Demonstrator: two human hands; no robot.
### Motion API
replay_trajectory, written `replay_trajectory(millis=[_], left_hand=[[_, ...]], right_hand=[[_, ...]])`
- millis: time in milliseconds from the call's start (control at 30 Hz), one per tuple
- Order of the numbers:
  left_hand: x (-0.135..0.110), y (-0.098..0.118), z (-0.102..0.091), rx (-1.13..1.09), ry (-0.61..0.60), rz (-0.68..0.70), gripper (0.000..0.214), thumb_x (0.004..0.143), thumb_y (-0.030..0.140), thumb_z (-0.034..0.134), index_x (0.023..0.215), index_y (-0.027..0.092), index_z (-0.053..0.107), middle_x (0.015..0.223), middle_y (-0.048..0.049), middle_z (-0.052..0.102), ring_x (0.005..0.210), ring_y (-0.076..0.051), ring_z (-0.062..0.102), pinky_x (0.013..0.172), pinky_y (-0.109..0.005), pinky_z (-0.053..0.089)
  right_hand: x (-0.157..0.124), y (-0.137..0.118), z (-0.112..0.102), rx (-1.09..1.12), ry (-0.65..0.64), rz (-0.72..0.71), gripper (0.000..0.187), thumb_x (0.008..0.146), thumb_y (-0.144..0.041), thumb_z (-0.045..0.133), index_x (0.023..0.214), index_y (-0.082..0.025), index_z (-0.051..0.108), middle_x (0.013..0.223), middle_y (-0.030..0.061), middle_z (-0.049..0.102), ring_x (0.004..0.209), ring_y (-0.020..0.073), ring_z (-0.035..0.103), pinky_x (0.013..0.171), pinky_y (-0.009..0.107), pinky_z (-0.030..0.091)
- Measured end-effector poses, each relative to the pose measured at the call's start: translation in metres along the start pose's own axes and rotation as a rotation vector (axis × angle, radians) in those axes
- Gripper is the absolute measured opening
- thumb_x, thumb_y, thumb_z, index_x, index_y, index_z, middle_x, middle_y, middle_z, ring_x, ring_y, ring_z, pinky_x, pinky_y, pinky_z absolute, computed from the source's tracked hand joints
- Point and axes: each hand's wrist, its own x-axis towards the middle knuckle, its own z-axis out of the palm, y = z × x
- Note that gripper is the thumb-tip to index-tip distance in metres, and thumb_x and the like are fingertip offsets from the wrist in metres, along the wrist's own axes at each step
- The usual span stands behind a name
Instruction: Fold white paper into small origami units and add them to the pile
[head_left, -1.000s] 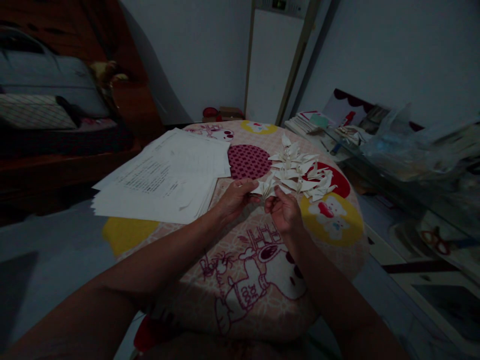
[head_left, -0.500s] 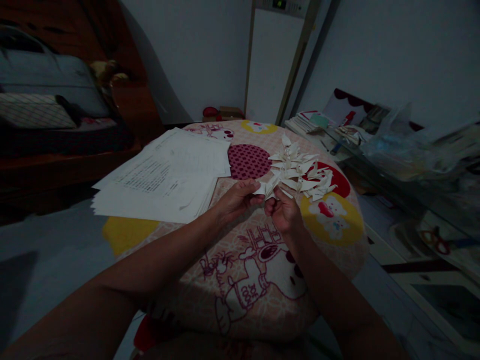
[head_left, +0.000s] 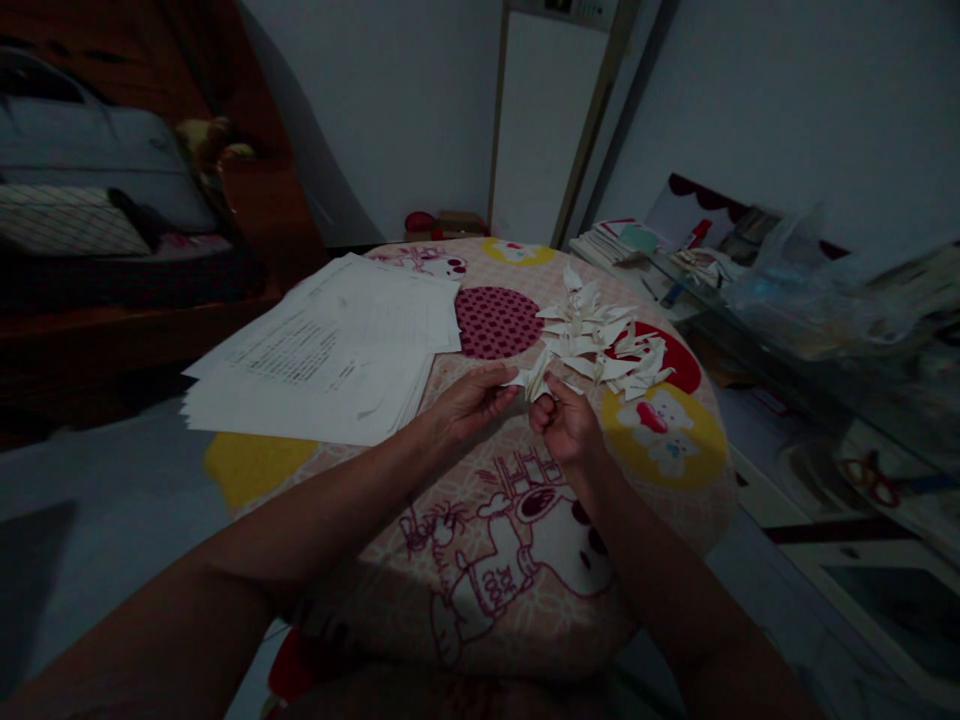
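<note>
Between my two hands is a folded white paper crane (head_left: 537, 376), held above the patterned tablecloth (head_left: 480, 480). My left hand (head_left: 480, 400) pinches its left end between thumb and fingers. With curled fingers, my right hand (head_left: 566, 418) grips the crane's right side, thumb on top. Just beyond, several folded paper cranes (head_left: 592, 325) lie crowded together on the table. To the left of my hands rests a loose stack of printed paper sheets (head_left: 322, 350), its edges fanned out.
A glass-topped side table (head_left: 810, 370) stands at the right, bearing plastic bags (head_left: 817, 290) and papers (head_left: 607, 243). Scissors with red handles (head_left: 870, 480) lie lower down there. A wooden bench (head_left: 262, 200) with a bag (head_left: 112, 150) is at the left. Small boxes (head_left: 457, 225) sit behind the table.
My right fingers have curled in more tightly around the crane, and its body now stands more upright and narrower. My left hand has shifted very little. The sheets and other cranes stay put.
</note>
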Motion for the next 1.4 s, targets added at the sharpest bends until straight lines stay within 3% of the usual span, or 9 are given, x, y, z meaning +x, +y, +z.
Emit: replay_trajectory(millis=[367, 467, 600, 700, 833, 967, 1133, 1400], left_hand=[[-0.007, 0.003, 0.008, -0.076, 0.093, 0.003, 0.025, 0.075, 0.004, 0.073, 0.061, 0.015, 0.054, 0.06, 0.0021, 0.059, 0.049, -0.004, 0.057, 0.046, -0.011, 0.048], [-0.007, 0.005, 0.006, -0.05, 0.042, 0.018, 0.021, 0.072, 0.005, 0.076, 0.065, 0.014, 0.058, 0.062, 0.0018, 0.062, 0.05, -0.005, 0.057, 0.047, -0.012, 0.049], [-0.008, 0.009, 0.003, 0.08, -0.042, 0.07, 0.018, 0.068, 0.01, 0.081, 0.08, 0.012, 0.068, 0.073, -0.001, 0.068, 0.056, -0.008, 0.061, 0.05, -0.016, 0.052], [-0.007, 0.015, -0.003, 0.195, -0.069, 0.123, 0.017, 0.069, 0.015, 0.082, 0.079, 0.011, 0.069, 0.071, -0.0015, 0.067, 0.057, -0.008, 0.061, 0.051, -0.018, 0.052], [-0.007, 0.024, -0.01, 0.301, -0.145, 0.087, 0.016, 0.071, 0.021, 0.083, 0.074, 0.012, 0.069, 0.069, -0.0026, 0.067, 0.055, -0.008, 0.059, 0.05, -0.018, 0.051], [-0.009, 0.023, -0.009, 0.289, -0.244, 0.037, 0.025, 0.073, 0.031, 0.084, 0.069, 0.013, 0.066, 0.067, -0.0023, 0.065, 0.051, -0.007, 0.056, 0.048, -0.018, 0.048], [-0.012, 0.012, 0.0, 0.128, -0.235, 0.051, 0.03, 0.07, 0.033, 0.086, 0.067, 0.014, 0.063, 0.063, 0.0001, 0.062, 0.051, -0.006, 0.053, 0.048, -0.016, 0.044], [-0.009, 0.012, -0.003, 0.109, -0.249, 0.014, 0.031, 0.068, 0.034, 0.089, 0.067, 0.013, 0.065, 0.056, 0.0007, 0.059, 0.045, -0.004, 0.048, 0.041, -0.015, 0.038]], right_hand=[[0.005, 0.004, -0.006, -0.01, -0.014, -0.037, 0.031, 0.08, -0.039, 0.075, 0.071, -0.023, 0.051, 0.046, -0.0096, 0.045, 0.039, 0.0089, 0.043, 0.039, 0.022, 0.036], [0.005, 0.004, -0.006, -0.05, -0.037, -0.117, 0.028, 0.075, -0.04, 0.077, 0.073, -0.022, 0.056, 0.047, -0.0084, 0.05, 0.039, 0.0094, 0.046, 0.038, 0.022, 0.038], [0.003, 0.003, -0.006, -0.15, -0.04, -0.33, 0.029, 0.07, -0.041, 0.081, 0.073, -0.02, 0.061, 0.051, -0.0072, 0.053, 0.039, 0.009, 0.046, 0.036, 0.023, 0.037], [0.001, 0.004, -0.008, -0.235, -0.011, -0.427, 0.03, 0.071, -0.042, 0.082, 0.073, -0.019, 0.063, 0.05, -0.0065, 0.055, 0.04, 0.0084, 0.045, 0.036, 0.022, 0.037], [0.0, 0.004, -0.011, -0.306, -0.039, -0.468, 0.028, 0.074, -0.042, 0.08, 0.071, -0.019, 0.064, 0.051, -0.006, 0.055, 0.041, 0.0075, 0.047, 0.038, 0.02, 0.038], [0.0, 0.002, -0.01, -0.322, -0.133, -0.437, 0.03, 0.078, -0.043, 0.075, 0.066, -0.019, 0.063, 0.051, -0.0045, 0.055, 0.04, 0.0077, 0.047, 0.036, 0.02, 0.038], [0.003, 0.002, -0.008, -0.138, -0.135, -0.269, 0.026, 0.066, -0.039, 0.079, 0.068, -0.02, 0.061, 0.049, -0.0056, 0.054, 0.036, 0.0104, 0.046, 0.031, 0.023, 0.037], [-0.002, -0.003, -0.003, -0.049, -0.069, -0.058, 0.027, 0.087, -0.041, 0.064, 0.069, -0.022, 0.056, 0.04, -0.0065, 0.048, 0.032, 0.0112, 0.042, 0.033, 0.022, 0.033]])
